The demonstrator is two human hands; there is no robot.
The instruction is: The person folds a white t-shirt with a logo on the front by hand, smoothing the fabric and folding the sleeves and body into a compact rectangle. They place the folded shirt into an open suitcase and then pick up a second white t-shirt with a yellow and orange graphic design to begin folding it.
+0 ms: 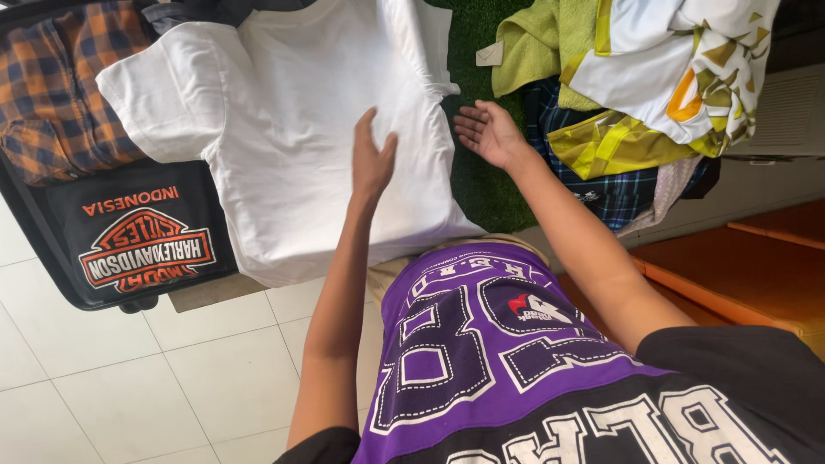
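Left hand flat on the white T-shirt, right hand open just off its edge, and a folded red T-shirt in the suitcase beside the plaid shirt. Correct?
Not quite: the head view shows the folded T-shirt in the suitcase is black, not red. The rest holds: left hand on the white T-shirt, right hand open beside it, plaid shirt adjacent.

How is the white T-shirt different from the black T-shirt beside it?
The white T-shirt is plain on the side that shows, while the black T-shirt has an orange and white printed emblem. The white one lies spread out with a sleeve showing, and the black one is folded into a neat rectangle. The left hand rests on the white one; nothing touches the black one. Both are T-shirts lying side by side.
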